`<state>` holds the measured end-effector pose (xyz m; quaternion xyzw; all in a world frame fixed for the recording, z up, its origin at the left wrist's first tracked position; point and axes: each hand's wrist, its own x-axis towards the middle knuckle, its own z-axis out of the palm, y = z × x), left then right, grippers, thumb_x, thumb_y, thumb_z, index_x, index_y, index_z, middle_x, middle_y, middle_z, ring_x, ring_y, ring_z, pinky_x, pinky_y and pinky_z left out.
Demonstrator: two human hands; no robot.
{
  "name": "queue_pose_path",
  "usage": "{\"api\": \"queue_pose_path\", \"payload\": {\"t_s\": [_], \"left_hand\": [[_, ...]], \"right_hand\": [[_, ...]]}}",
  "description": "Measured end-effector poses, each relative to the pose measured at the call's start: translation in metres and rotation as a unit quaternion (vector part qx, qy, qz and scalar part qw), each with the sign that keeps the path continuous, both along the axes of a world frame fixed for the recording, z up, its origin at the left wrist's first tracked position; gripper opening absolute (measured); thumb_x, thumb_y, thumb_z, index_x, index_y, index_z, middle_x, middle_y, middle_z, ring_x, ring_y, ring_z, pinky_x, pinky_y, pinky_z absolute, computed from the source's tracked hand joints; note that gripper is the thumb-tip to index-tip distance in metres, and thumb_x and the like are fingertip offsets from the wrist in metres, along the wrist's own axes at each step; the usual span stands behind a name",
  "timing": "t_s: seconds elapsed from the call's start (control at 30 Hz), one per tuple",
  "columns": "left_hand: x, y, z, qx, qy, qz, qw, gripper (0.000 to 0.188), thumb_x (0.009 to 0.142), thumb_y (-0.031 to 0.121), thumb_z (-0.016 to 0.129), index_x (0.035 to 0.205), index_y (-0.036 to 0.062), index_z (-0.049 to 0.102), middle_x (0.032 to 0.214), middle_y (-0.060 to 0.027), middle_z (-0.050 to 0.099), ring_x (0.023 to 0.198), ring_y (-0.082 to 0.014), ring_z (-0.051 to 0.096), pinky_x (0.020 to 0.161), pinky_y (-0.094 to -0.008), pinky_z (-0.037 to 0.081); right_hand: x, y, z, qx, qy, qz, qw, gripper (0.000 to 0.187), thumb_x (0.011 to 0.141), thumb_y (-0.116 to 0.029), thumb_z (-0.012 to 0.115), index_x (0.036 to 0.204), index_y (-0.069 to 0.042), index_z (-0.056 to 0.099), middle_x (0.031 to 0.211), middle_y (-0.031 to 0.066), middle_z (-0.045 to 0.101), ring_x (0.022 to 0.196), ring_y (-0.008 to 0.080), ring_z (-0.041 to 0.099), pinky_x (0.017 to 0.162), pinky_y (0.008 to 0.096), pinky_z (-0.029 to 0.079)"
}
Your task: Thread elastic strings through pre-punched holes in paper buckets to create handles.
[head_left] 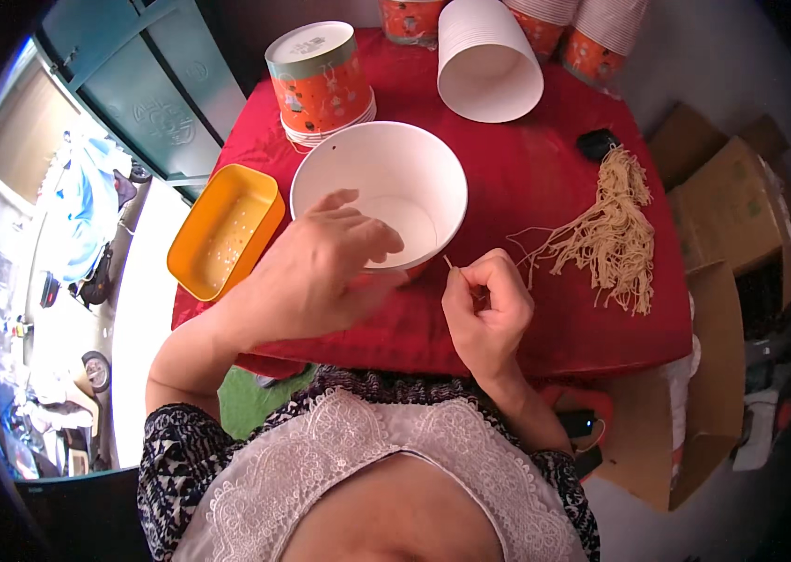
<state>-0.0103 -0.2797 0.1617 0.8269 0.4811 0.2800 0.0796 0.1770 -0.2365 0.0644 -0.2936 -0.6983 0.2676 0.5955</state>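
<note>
A large paper bucket [381, 155] with a white inside stands mouth up in front of me, with a small dark hole or spot near its far rim. My left hand [330, 258] is over the bucket's near left rim, fingers apart and a little blurred, with nothing seen in them. Just right of the bucket, my right hand [487, 302] is closed in a pinch on a thin string, whose short end [448, 262] sticks up past the thumb. A bundle of beige strings [615, 225] lies on the right, with loose strands trailing toward my right hand.
On the red-covered table [555, 328] are a yellow tray [269, 201] holding small pale bits, upturned orange buckets [321, 84] and a white stack of buckets [489, 80] on its side. A black object [597, 143] touches the strings. Cardboard boxes [728, 201] stand at right.
</note>
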Motion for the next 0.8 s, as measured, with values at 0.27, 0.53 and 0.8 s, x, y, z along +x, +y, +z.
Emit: {"api": "queue_pose_path", "payload": {"t_s": [0.27, 0.53, 0.8], "left_hand": [[-0.012, 0.013, 0.000, -0.097, -0.112, 0.036, 0.988, 0.010, 0.087, 0.002, 0.056, 0.091, -0.0036, 0.063, 0.081, -0.0183, 0.065, 0.076, -0.0321, 0.065, 0.070, -0.0385, 0.051], [-0.011, 0.019, 0.002, -0.129, -0.093, 0.040, 0.986, 0.013, 0.087, 0.004, 0.057, 0.095, -0.0037, 0.064, 0.083, -0.0187, 0.066, 0.078, -0.0319, 0.066, 0.068, -0.0386, 0.052], [-0.012, 0.027, 0.000, -0.137, -0.060, 0.017, 0.989, 0.018, 0.085, 0.005, 0.057, 0.099, -0.0035, 0.064, 0.087, -0.0198, 0.067, 0.081, -0.0336, 0.066, 0.072, -0.0400, 0.052]], "right_hand": [[0.000, -0.002, 0.001, -0.034, -0.021, 0.015, 0.999, 0.018, 0.076, 0.006, 0.066, 0.073, -0.002, 0.050, 0.067, 0.0069, 0.046, 0.054, 0.0167, 0.047, 0.048, 0.0304, 0.039], [0.001, 0.000, 0.000, -0.039, -0.025, 0.021, 0.999, 0.018, 0.076, 0.006, 0.066, 0.074, -0.002, 0.050, 0.069, 0.0072, 0.047, 0.054, 0.0178, 0.048, 0.048, 0.0310, 0.039], [-0.002, 0.002, 0.002, -0.038, -0.028, 0.028, 0.999, 0.017, 0.075, 0.007, 0.065, 0.075, -0.002, 0.051, 0.068, 0.0085, 0.049, 0.056, 0.0206, 0.051, 0.051, 0.0327, 0.042]]}}
